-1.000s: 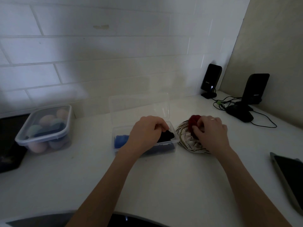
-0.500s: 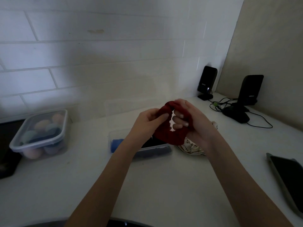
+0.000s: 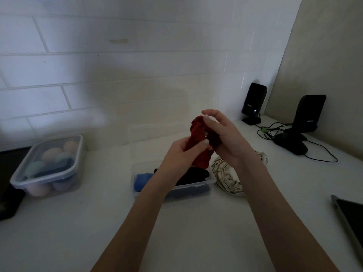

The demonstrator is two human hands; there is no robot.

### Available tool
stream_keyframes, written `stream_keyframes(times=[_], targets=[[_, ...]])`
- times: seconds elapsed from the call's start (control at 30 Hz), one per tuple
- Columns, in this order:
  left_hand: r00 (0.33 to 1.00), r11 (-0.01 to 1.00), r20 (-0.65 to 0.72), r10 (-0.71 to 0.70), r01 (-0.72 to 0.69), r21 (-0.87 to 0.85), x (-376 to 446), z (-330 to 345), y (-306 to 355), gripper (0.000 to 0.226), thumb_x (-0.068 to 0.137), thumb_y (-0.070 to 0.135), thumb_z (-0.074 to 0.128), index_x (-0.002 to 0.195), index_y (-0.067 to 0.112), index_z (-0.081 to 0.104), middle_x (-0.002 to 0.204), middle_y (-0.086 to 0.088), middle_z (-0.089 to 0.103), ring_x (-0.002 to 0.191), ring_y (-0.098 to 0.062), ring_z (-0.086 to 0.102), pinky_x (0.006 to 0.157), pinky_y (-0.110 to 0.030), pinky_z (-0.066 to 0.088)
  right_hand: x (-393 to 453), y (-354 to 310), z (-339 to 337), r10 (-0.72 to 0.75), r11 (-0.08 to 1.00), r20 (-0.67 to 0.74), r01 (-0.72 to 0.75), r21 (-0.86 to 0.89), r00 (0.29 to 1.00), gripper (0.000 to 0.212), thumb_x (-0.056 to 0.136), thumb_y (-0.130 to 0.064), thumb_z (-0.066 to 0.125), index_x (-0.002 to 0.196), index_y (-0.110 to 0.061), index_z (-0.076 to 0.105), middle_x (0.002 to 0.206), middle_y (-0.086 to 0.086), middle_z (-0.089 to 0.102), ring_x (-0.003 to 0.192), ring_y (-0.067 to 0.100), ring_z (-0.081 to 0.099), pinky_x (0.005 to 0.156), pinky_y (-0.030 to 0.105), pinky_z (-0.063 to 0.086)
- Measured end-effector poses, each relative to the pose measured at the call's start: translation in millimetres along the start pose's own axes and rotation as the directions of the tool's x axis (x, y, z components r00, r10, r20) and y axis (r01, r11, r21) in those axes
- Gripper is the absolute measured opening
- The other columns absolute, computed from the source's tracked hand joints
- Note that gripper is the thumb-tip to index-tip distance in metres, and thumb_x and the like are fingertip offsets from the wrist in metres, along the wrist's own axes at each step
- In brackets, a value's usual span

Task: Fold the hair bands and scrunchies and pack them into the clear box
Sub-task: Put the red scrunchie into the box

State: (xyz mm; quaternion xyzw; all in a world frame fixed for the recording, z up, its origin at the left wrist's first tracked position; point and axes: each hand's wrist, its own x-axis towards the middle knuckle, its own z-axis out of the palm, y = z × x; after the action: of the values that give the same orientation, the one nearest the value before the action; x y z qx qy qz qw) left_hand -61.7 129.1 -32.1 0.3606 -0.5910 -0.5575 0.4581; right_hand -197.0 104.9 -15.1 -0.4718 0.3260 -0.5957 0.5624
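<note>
1. Head view, hands. Both hands are raised above the clear box (image 3: 172,190). The left hand (image 3: 181,154) pinches the lower part of a red scrunchie (image 3: 198,142); the right hand (image 3: 224,138) grasps its upper part, thumb and forefinger at the top edge.
2. Head view, contents. The box lies open on the table (image 3: 196,232) and already holds a blue band (image 3: 141,180) and a black band (image 3: 194,176). A striped scrunchie (image 3: 225,177) lies just beside the box on its right, not yet packed.
3. Handling (judgement). The red scrunchie looks light, soft and elastic; it should spring open unless the fold is pinched. Hold it at both ends and press it down once inside.
4. Change. One second ago the left hand was inside the box and the right was on the table at the red scrunchie. Half a second ago both held it stretched as a loop; now it is bunched into a narrower, upright roll.
</note>
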Motion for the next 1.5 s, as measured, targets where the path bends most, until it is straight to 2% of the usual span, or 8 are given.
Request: stream_keyframes(times=[0.13,0.27,0.47,0.63,0.93,1.1,1.3,1.5], targets=[[0.986,0.997,-0.154,0.069,-0.062,0.049,2,-10,4,0.019,0.092,0.019,0.054,0.076,0.016,0.064,0.071,-0.006,0.068,0.072,-0.025,0.065,0.07,-0.032,0.056,5,4,-10,-0.027,1.0,0.046,0.027,-0.007,0.999,0.016,0.084,-0.01,0.06,0.098,-0.017,0.058,0.081,0.005,0.061,0.07,0.014,0.057,0.069,0.033,0.052],[0.946,0.999,-0.325,0.021,-0.01,0.035,9,-30,6,0.019,0.093,0.021,0.051,0.08,0.018,0.065,0.069,-0.001,0.058,0.078,-0.021,0.062,0.078,-0.035,0.055,8,11,-10,-0.047,0.938,0.043,0.059,-0.342,0.998,0.02,0.09,0.003,0.055,0.098,-0.014,0.062,0.089,0.004,0.066,0.077,0.017,0.069,0.073,0.036,0.06],[0.963,0.993,-0.241,-0.118,0.112,-0.036,2,-41,5,0.009,0.093,0.02,0.053,0.094,0.017,0.061,0.086,-0.005,0.066,0.071,-0.015,0.07,0.063,-0.031,0.06,8,14,5,-0.031,0.947,-0.006,0.027,-0.321,0.999,0.017,0.092,-0.003,0.056,0.105,-0.011,0.063,0.092,0.01,0.065,0.076,0.022,0.07,0.069,0.037,0.06],[0.956,0.974,-0.285,-0.073,0.129,0.185,-2,-44,0,0.018,0.092,0.025,0.055,0.108,0.017,0.056,0.087,-0.008,0.07,0.053,-0.017,0.07,0.041,-0.022,0.049,3,12,19,-0.137,0.908,-0.055,0.103,-0.407,0.989,0.018,0.087,-0.005,0.064,0.103,-0.011,0.063,0.088,0.005,0.066,0.068,0.016,0.069,0.066,0.034,0.061],[0.967,0.998,-0.249,-0.055,0.062,0.021,-11,-52,8,0.014,0.092,0.018,0.055,0.106,0.018,0.055,0.078,-0.003,0.068,0.055,-0.014,0.069,0.042,-0.02,0.049,-4,8,18,0.096,0.834,0.151,0.004,-0.552,0.984,0.028,0.087,-0.015,0.065,0.114,-0.02,0.058,0.108,0.006,0.066,0.086,0.014,0.069,0.074,0.031,0.06],[0.963,0.984,-0.267,-0.041,0.086,0.157,-11,-69,8,0.015,0.089,0.021,0.06,0.103,0.02,0.061,0.086,-0.005,0.07,0.067,-0.013,0.071,0.046,-0.019,0.05,2,17,19,0.016,0.824,0.098,0.042,-0.566,0.995,0.008,0.087,-0.007,0.065,0.092,-0.013,0.066,0.082,0.009,0.067,0.064,0.014,0.067,0.059,0.024,0.056],[0.94,0.745,-0.327,0.098,0.149,0.65,-14,-96,-6,0.016,0.078,0.035,0.07,0.08,0.02,0.065,0.071,0.001,0.068,0.064,-0.011,0.066,0.061,-0.023,0.051,2,27,23,0.268,0.599,0.022,-0.149,-0.787,0.963,0.021,0.087,-0.026,0.065,0.095,-0.008,0.069,0.077,0.008,0.07,0.054,0.011,0.066,0.053,0.019,0.056],[0.967,0.415,-0.244,0.074,0.193,0.889,-15,-99,-13,0.036,0.083,0.047,0.06,0.069,0.015,0.07,0.066,-0.004,0.059,0.068,-0.021,0.057,0.057,-0.029,0.038,3,57,41,0.172,0.415,0.011,-0.062,-0.908,0.985,0.026,0.08,-0.037,0.069,0.069,-0.014,0.073,0.059,0.0,0.061,0.053,0.008,0.053,0.054,0.025,0.043]])
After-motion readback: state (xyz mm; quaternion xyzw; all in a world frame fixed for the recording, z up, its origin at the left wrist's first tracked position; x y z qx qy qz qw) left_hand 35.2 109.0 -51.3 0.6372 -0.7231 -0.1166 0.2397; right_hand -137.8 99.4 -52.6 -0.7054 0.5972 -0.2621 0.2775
